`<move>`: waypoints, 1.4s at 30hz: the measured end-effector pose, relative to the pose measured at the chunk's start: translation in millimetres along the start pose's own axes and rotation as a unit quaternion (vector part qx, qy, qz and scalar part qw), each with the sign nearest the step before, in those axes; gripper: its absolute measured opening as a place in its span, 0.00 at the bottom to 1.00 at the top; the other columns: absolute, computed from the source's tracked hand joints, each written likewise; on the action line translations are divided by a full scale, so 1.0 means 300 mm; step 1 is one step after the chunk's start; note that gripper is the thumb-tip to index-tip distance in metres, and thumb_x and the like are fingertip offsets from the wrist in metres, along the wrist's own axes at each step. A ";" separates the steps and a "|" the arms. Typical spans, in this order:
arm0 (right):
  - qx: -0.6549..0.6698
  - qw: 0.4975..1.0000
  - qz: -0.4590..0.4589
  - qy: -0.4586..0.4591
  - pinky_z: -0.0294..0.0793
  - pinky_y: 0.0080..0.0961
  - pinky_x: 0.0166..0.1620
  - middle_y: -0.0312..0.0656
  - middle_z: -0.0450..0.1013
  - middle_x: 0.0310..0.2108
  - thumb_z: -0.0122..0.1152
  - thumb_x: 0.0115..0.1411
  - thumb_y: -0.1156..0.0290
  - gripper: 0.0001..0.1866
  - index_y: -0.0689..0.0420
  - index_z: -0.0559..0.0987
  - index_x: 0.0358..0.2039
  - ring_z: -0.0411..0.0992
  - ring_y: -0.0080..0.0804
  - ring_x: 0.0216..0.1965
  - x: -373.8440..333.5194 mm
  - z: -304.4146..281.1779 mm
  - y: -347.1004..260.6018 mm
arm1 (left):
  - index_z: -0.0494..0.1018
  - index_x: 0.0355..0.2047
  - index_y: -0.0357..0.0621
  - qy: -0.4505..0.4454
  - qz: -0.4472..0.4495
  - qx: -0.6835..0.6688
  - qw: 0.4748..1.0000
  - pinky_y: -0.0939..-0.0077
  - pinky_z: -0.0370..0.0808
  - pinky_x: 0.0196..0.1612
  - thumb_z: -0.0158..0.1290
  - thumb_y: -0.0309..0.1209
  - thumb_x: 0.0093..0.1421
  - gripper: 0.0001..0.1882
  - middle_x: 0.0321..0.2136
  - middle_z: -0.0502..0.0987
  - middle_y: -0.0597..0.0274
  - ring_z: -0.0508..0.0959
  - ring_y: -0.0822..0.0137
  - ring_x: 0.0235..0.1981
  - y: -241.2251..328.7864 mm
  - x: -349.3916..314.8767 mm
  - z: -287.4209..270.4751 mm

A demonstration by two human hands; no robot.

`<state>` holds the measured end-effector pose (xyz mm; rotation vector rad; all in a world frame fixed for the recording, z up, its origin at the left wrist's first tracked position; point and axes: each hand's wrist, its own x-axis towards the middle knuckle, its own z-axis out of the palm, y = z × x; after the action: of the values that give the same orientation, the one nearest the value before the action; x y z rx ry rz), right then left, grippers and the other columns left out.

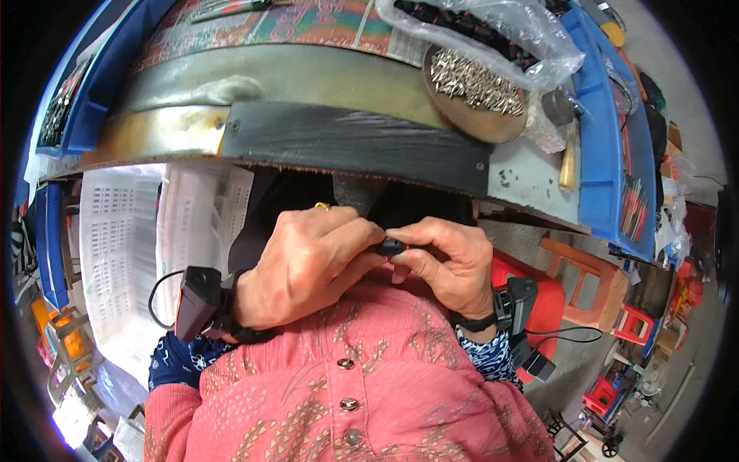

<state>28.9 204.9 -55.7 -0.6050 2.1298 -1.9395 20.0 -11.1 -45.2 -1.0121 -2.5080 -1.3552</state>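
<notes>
A small black piece sits between my two hands, in front of my chest and just below the bench edge. The thumb and fingers of my right hand pinch it from the right. My left hand is closed around its other end, with the fingers curled inward. Most of the piece is hidden by the fingers, so its exact kind does not show. On the bench, a round brown dish carries a heap of small silvery metal parts.
A clear plastic bag with black pieces lies behind the dish. Blue bins stand at the bench's right end, and another blue bin at its left. A wooden handle lies near the right bin. White plastic baskets are at my left.
</notes>
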 end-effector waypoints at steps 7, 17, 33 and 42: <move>-0.094 0.994 -0.059 0.018 0.74 0.27 0.30 0.45 0.76 0.27 0.66 0.57 0.75 0.12 0.63 0.80 0.41 0.76 0.36 0.26 0.034 -0.048 -0.045 | 0.76 0.36 0.38 0.006 0.025 -0.002 1.000 0.67 0.70 0.23 0.66 0.25 0.45 0.16 0.23 0.74 0.57 0.76 0.57 0.21 0.024 0.069 -0.036; -0.192 0.974 -0.068 0.102 0.73 0.26 0.30 0.46 0.77 0.28 0.69 0.53 0.78 0.11 0.63 0.81 0.38 0.76 0.36 0.27 0.082 -0.126 -0.157 | 0.76 0.34 0.38 0.050 0.017 0.020 0.998 0.67 0.70 0.23 0.66 0.23 0.45 0.15 0.22 0.74 0.57 0.75 0.58 0.21 0.028 0.118 -0.047; -0.551 0.808 -0.153 0.142 0.64 0.41 0.47 0.41 0.70 0.39 0.72 0.46 0.66 0.24 0.58 0.80 0.45 0.66 0.43 0.43 0.232 -0.212 -0.099 | 0.75 0.33 0.39 0.061 -0.017 0.076 0.995 0.63 0.71 0.25 0.65 0.23 0.46 0.13 0.23 0.73 0.56 0.75 0.54 0.22 0.015 0.146 -0.112; -0.539 0.816 -0.146 0.148 0.64 0.40 0.47 0.41 0.72 0.39 0.72 0.47 0.65 0.20 0.58 0.81 0.41 0.67 0.43 0.43 0.237 -0.208 -0.096 | 0.75 0.33 0.39 0.065 -0.015 0.079 0.995 0.65 0.70 0.24 0.64 0.23 0.46 0.13 0.22 0.72 0.56 0.74 0.55 0.21 0.006 0.153 -0.116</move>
<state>-55.9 229.5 -10.8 -0.8481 3.4352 -0.7126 -21.2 -14.4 -5.1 -0.8294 -2.4963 -1.1680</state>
